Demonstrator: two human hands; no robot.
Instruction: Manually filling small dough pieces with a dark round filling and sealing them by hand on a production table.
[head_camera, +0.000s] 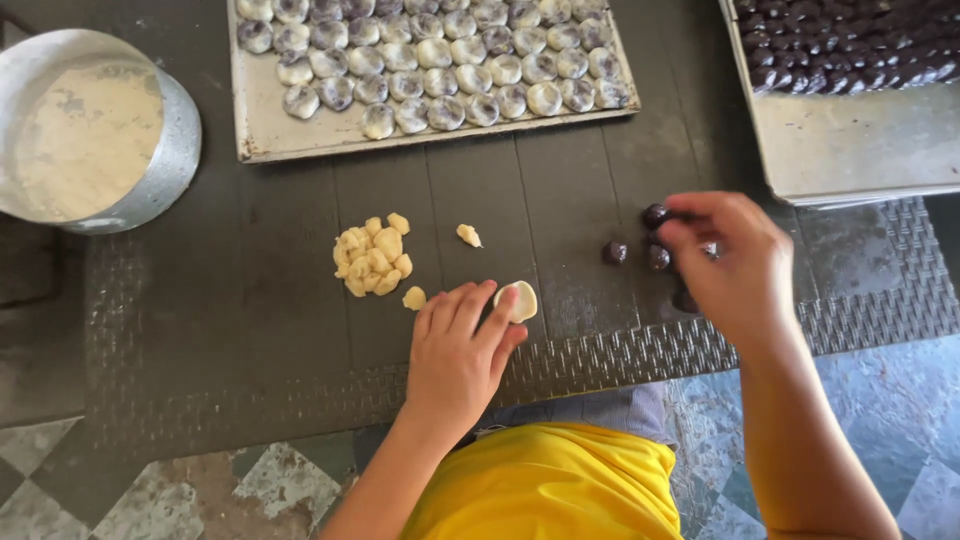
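My left hand (457, 352) rests on the dark wooden table (250, 300) and holds a small flattened disc of pale dough (521, 300) at its fingertips. My right hand (733, 262) is over a few small dark filling balls; its fingertips pinch one dark ball (655, 214). Two more dark balls (615, 252) lie loose just left of that hand. A heap of pale dough pieces (371, 257) sits left of my left hand, with single dough bits (468, 235) beside it.
A metal tray (262, 115) holding several rows of grey-white filled balls stands at the back. Another tray (860, 140) at the back right carries several dark balls. A round metal bowl (180, 140) of pale flour is at the left. Tiled floor lies below.
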